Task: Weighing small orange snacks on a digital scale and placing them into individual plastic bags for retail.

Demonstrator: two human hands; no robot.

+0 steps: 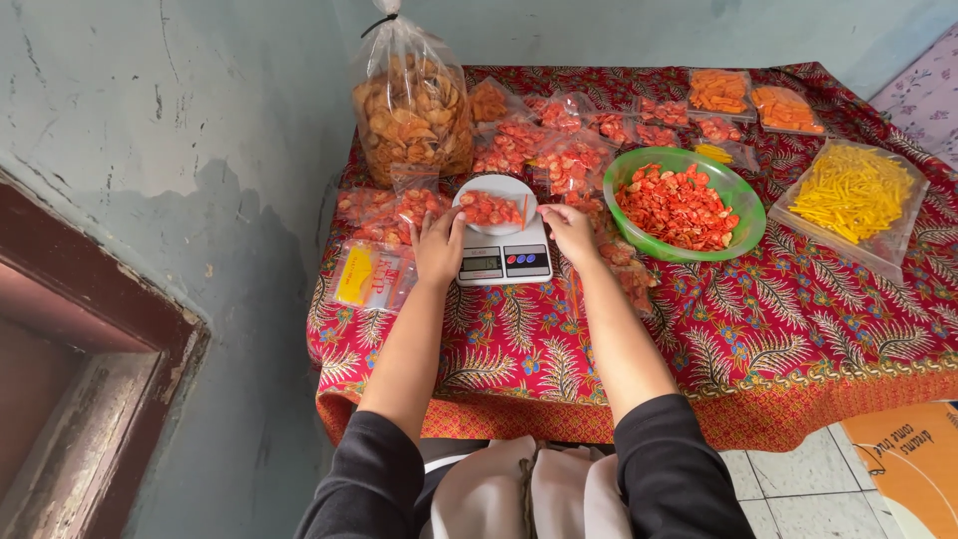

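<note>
Two hands flanked a small kitchen scale [504, 262] on the red patterned surface [758, 339]. Left hand [439, 246] lay open, fingers touching the bag of orange crackers [491, 208] on the scale's platform; right hand [570, 231] rested open at its other edge. Green bowl [743, 200] of crackers stood just beside.

Soft, even daylight, fairly bright; no hard shadows. Mild glare on the tall clear bag [413, 105]. Sharp at centre. Wide-angle bending at edges; counter [758, 339] rim bows.
</note>
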